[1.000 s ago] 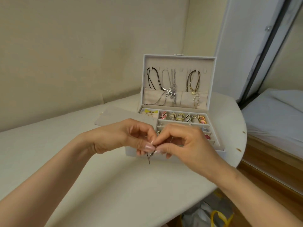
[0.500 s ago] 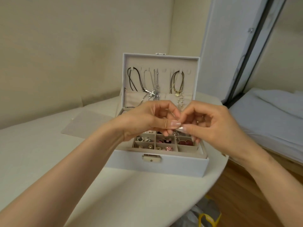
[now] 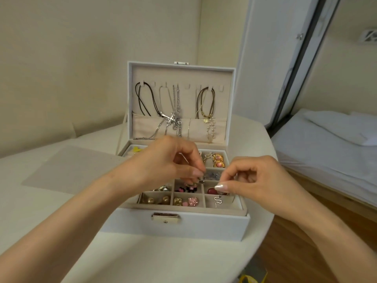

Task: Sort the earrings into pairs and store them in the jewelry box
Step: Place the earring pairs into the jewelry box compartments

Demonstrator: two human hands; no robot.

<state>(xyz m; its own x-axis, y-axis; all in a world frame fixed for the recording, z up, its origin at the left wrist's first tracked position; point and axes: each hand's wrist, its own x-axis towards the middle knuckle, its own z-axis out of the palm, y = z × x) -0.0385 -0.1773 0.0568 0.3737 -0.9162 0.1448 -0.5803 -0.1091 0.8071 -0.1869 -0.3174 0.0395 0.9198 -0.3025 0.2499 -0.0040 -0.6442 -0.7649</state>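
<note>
Over the jewelry box point(image 3: 204, 226), right hand point(image 3: 257, 184) pinches a wavy earring point(image 3: 217, 201) low into the front-right compartment point(image 3: 229, 203) for stowing; left hand point(image 3: 163, 166) pinches its likely mate point(image 3: 201, 182).

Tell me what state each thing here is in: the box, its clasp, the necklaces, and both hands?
White jewelry box: open, lid standing upright.
Gold front clasp: unfastened.
Necklaces: hanging inside the lid.
Left hand: pinching a small dark earring piece over the box.
Right hand: pinching a silver wavy earring, which dangles at the front right compartment.
</note>
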